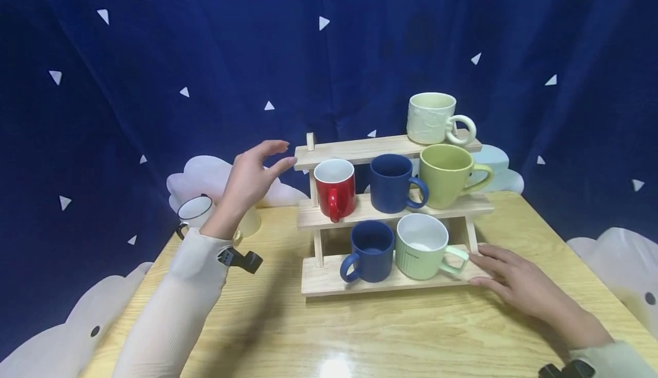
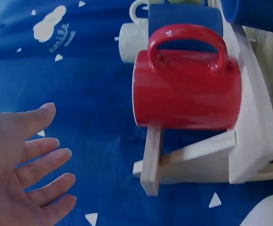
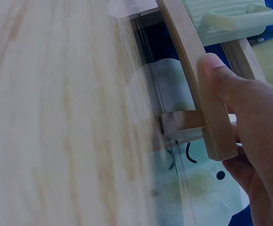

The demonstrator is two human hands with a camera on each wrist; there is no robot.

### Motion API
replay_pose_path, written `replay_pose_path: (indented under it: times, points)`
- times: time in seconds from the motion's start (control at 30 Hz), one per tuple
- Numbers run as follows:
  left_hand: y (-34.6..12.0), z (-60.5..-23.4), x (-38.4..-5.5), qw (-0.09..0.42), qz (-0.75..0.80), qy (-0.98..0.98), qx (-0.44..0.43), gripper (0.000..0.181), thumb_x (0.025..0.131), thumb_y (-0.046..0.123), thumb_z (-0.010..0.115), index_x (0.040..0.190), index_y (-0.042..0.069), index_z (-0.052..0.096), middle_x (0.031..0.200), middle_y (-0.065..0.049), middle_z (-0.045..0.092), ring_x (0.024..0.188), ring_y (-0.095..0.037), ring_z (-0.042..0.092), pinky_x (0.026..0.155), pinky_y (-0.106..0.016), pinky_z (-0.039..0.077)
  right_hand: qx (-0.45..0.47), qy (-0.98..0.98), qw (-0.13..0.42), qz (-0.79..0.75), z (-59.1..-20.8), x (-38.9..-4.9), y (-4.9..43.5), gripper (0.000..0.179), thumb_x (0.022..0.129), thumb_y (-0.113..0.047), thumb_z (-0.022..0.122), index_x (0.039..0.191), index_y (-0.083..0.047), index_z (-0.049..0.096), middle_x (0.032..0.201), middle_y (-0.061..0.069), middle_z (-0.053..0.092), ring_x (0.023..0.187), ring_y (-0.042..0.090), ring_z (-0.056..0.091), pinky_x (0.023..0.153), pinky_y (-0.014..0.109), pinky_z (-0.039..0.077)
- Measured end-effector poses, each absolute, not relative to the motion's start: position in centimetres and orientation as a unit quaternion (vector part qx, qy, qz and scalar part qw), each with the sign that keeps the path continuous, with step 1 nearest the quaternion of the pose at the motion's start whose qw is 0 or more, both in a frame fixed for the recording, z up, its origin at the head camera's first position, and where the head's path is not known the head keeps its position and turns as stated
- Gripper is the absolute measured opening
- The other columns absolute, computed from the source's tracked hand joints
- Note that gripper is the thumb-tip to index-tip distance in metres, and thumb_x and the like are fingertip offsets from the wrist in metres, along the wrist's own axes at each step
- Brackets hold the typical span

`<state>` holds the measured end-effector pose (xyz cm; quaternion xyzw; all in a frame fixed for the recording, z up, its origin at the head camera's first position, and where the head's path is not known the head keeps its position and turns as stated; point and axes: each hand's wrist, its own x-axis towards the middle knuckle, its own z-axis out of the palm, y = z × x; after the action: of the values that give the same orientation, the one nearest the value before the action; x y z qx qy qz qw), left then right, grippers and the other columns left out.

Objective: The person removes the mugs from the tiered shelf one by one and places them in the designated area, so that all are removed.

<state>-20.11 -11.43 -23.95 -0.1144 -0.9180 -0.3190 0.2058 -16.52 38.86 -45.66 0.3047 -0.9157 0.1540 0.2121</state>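
Observation:
A three-tier wooden rack stands on the table holding several mugs. On its top tier is a pale embossed mug. The middle tier carries a red mug, a blue mug and a yellow-green mug. Below are a second blue mug and a ribbed mint mug. My left hand, fingers spread and holding nothing, is beside the top tier's left end; a gap shows in the left wrist view. With thumb and fingers, my right hand grips the bottom plank's right end.
At the table's back left, partly hidden behind my left forearm, are a white dark-rimmed mug and a cream mug. A dark blue curtain with white triangles hangs behind the wood-grain table.

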Motion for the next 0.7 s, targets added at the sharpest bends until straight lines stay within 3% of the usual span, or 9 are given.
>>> replay_pose_path:
  times: [0.4, 0.53, 0.7]
  points:
    - [-7.0, -22.2, -21.6, 0.146, -0.337, -0.920, -0.135, 0.054, 0.090, 0.047, 0.067, 0.136, 0.019, 0.057, 0.135, -0.001, 0.059, 0.128, -0.024, 0.050, 0.102, -0.049, 0.044, 0.298, -0.917, 0.214, 0.154, -45.8, -16.3, 39.0, 0.052, 0.078, -0.036, 0.081, 0.122, -0.011, 0.069, 0.126, 0.014, 0.060, 0.113, 0.039, 0.056, 0.090, 0.050, 0.044]
    - [-5.2, -21.5, -22.2, 0.134, -0.329, -0.924, -0.138, 0.054, 0.090, 0.047, 0.068, 0.136, 0.022, 0.057, 0.134, 0.001, 0.059, 0.125, -0.022, 0.051, 0.097, -0.046, 0.047, 0.302, -0.916, 0.218, 0.152, -45.8, -16.4, 38.9, 0.052, 0.078, -0.035, 0.081, 0.122, -0.011, 0.069, 0.126, 0.014, 0.061, 0.113, 0.038, 0.056, 0.090, 0.049, 0.044]
    - [-3.3, -21.1, -22.9, 0.122, -0.328, -0.925, -0.147, 0.053, 0.090, 0.048, 0.067, 0.137, 0.025, 0.056, 0.136, 0.004, 0.058, 0.128, -0.019, 0.050, 0.100, -0.044, 0.045, 0.303, -0.915, 0.222, 0.147, -45.6, -16.5, 38.7, 0.052, 0.077, -0.036, 0.082, 0.122, -0.012, 0.069, 0.127, 0.012, 0.060, 0.113, 0.037, 0.057, 0.093, 0.045, 0.044]
